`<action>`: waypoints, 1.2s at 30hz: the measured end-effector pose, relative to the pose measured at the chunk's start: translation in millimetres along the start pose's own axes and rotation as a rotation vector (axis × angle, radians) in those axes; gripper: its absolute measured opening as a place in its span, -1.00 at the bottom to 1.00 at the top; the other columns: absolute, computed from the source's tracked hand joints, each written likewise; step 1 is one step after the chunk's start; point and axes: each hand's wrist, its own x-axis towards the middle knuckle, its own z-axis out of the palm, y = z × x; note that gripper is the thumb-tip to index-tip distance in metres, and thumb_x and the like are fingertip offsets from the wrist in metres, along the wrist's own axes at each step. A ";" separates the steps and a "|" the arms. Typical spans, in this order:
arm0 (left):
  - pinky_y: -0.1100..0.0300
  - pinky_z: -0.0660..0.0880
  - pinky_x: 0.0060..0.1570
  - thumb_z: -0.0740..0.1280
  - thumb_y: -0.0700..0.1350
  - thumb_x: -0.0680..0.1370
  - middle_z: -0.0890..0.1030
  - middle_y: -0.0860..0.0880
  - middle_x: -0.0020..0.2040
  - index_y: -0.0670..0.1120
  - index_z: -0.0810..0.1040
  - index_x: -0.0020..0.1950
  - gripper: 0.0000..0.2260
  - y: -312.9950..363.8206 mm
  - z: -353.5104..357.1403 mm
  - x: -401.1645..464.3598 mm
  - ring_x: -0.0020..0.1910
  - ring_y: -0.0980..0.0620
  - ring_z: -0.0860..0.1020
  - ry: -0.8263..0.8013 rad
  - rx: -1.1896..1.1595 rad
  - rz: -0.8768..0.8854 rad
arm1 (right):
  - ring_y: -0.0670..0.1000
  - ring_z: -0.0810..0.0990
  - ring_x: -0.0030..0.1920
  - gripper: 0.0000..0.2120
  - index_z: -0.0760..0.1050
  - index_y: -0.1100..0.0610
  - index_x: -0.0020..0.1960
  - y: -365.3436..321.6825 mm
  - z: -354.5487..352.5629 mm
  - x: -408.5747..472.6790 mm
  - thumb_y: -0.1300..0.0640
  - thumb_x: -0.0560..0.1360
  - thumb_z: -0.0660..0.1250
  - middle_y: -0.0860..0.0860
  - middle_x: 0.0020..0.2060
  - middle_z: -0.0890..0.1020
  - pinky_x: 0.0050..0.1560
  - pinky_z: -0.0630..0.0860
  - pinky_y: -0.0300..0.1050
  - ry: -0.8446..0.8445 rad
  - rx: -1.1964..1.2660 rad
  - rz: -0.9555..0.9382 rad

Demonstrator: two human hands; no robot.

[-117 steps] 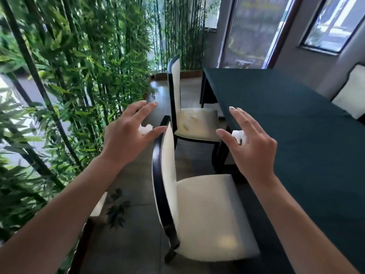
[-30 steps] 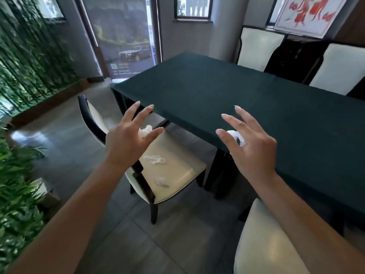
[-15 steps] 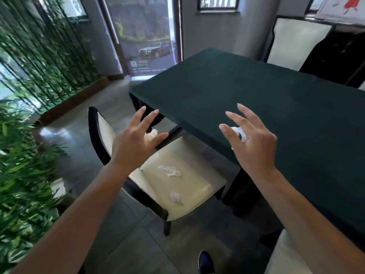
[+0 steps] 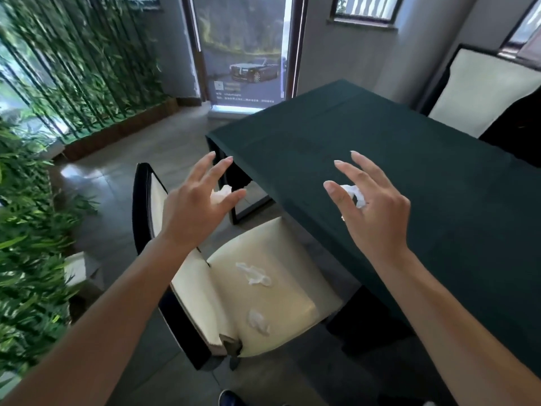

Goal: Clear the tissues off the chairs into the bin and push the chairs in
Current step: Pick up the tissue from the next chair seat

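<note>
No bin shows anywhere in the view. The nearest chair (image 4: 272, 294) stands pulled out from the dark green counter (image 4: 395, 177), its cream seat turned toward it and its dark-framed back on the left. Two crumpled tissues lie on the seat: one tissue (image 4: 254, 275) near the middle, stretched out and twisted, and a smaller second tissue (image 4: 257, 321) closer to the front edge.

Both hands are raised above the chair, palms away from the camera. The left hand (image 4: 194, 208) has its fingers spread, and a white wad of tissue (image 4: 221, 193) peeks out between thumb and forefinger; most of it is hidden behind the hand, so how it is held cannot be told. The right hand (image 4: 373, 212) hovers over the counter's edge, its forefinger and middle finger stretched out while the thumb side pinches a second white wad (image 4: 354, 194), partly covered by the fingers.

A cream-backed far chair (image 4: 480, 92) stands past the counter, cut off at the right edge. Bamboo plants (image 4: 58, 68) line the left side. A shoe tip (image 4: 229, 398) shows at the bottom edge.
</note>
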 end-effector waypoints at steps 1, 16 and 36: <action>-0.08 0.64 -0.08 0.34 0.27 0.57 0.37 -0.01 0.58 0.08 0.43 0.54 -0.42 -6.8 0.3 4.7 0.12 -0.12 0.66 0.001 -0.012 -0.006 | -0.07 0.75 -0.06 -0.62 0.67 0.02 0.25 -4.2 4.5 5.2 -0.19 0.60 0.34 -0.04 0.41 0.55 -0.13 0.64 -0.02 -0.008 0.001 -0.008; 0.02 0.59 -0.10 0.31 0.38 0.45 0.34 0.00 0.60 0.10 0.42 0.54 -0.29 -31.4 18.1 -15.7 0.09 -0.11 0.67 -0.008 0.036 -0.257 | -0.05 0.74 -0.02 -0.58 0.66 0.08 0.27 -0.9 122.2 56.1 -0.18 0.57 0.36 -0.02 0.41 0.55 -0.06 0.64 -0.05 -0.307 0.182 -0.102; 0.20 0.42 -0.34 0.26 0.40 0.50 0.28 -0.04 0.63 0.10 0.37 0.55 -0.31 86.8 157.0 -134.5 -0.18 -0.14 0.69 -0.091 0.144 -0.777 | 0.01 0.66 0.20 -0.47 0.53 -0.02 0.43 127.5 159.2 -14.1 -0.28 0.57 0.29 -0.02 0.43 0.53 -0.02 0.61 -0.02 -0.773 0.208 -0.206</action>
